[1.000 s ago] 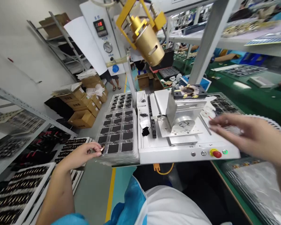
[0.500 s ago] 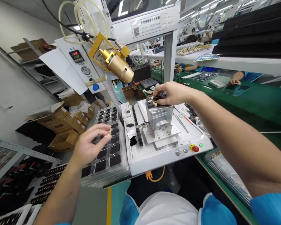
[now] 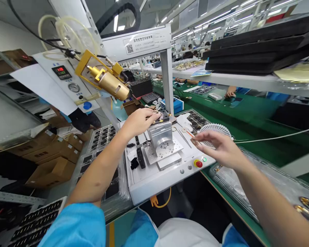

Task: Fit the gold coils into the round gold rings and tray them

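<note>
My left hand (image 3: 139, 120) reaches over the metal fixture block (image 3: 161, 134). Its fingers are closed around a small ring-shaped part (image 3: 156, 112) at the black holder (image 3: 165, 116) on top of the block; whether the part rests in the holder I cannot tell. My right hand (image 3: 220, 148) hovers over the front right of the white machine base, thumb and fingers pinched together. Between them is something small and brownish, too blurred to name. Tweezers (image 3: 184, 138) lie on the base left of this hand. A gold dispensing cylinder (image 3: 114, 84) hangs tilted above and left of the block.
A white round fan grille (image 3: 214, 129) is behind my right hand. A red stop button (image 3: 199, 164) sits on the base's front edge. Clear trays with black parts (image 3: 110, 188) are stacked at left. A tray with round gold parts (image 3: 307, 203) is at right. Co-worker's hand (image 3: 231, 91) lies beyond.
My left hand has moved from above the left trays to the top of the fixture. My right hand has left the fixture and drawn back to the right. The view has turned rightward.
</note>
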{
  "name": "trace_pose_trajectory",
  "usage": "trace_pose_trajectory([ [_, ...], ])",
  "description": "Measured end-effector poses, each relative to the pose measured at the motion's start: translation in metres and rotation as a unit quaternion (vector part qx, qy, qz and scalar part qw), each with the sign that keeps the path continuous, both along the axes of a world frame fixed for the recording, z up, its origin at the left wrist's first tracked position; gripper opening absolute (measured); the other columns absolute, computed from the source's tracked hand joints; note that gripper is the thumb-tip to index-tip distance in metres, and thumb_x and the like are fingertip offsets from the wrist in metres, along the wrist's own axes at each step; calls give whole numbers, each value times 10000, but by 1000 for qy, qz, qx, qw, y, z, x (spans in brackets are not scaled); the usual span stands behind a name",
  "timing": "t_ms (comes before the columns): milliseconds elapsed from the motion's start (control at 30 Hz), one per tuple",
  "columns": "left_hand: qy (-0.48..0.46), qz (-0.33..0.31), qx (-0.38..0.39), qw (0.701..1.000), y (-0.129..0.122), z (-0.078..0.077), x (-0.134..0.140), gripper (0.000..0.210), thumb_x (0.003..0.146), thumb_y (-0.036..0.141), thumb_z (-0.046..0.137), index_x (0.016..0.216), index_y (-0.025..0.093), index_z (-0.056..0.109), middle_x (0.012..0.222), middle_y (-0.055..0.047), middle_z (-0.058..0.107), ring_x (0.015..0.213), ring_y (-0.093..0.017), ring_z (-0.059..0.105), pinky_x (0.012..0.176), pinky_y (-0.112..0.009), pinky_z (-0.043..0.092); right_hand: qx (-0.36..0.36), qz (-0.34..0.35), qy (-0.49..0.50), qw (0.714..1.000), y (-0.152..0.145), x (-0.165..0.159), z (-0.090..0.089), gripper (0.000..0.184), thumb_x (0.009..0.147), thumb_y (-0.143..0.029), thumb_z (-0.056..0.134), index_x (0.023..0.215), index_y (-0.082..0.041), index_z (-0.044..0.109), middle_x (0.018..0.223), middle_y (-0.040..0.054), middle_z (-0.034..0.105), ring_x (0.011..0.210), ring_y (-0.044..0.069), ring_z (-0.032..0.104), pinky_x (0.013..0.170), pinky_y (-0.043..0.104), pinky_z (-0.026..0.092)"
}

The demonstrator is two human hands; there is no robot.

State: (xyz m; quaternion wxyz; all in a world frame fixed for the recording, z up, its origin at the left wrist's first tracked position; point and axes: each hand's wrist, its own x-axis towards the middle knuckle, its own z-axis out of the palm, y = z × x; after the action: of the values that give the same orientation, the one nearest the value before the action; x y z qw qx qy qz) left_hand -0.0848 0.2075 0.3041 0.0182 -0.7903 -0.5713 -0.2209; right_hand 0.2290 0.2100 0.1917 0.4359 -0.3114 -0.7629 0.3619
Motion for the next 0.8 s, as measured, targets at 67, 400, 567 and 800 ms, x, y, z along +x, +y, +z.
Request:
trace_pose_trajectory([
  [67,-11,-26,21,999,0,-1,-5,361,984,431,535,852,212,791,1382,-79,716,1289,-286,651,1107,-428,482,-74,-13,13,997,-12,22,-29,416,838,-571,799,1032,-210,732,1061,127,781,995,300,744,921,455,617],
  [400,-8,-40,2,999,13,11,-3,322,878,376,632,608,201,643,1115,-93,809,1024,-250,749,913,-381,573,-241,3,69,968,-40,34,-83,476,792,-615,833,1015,-206,734,1065,144,778,1020,325,745,986,503,598],
  [567,12,61,57,996,13,10,8,389,883,419,662,562,201,638,1046,-107,814,943,-274,757,880,-404,571,-251,32,65,965,-39,27,-87,475,824,-613,803,1048,-205,706,1112,151,760,1052,322,725,997,516,579],
  [800,8,-49,-40,998,1,11,2,369,1006,456,516,1000,218,798,1345,-92,743,1256,-278,690,1067,-424,538,-256,29,53,965,-44,23,-100,477,827,-593,795,1094,-207,706,1123,144,750,1047,304,714,959,487,589],
])
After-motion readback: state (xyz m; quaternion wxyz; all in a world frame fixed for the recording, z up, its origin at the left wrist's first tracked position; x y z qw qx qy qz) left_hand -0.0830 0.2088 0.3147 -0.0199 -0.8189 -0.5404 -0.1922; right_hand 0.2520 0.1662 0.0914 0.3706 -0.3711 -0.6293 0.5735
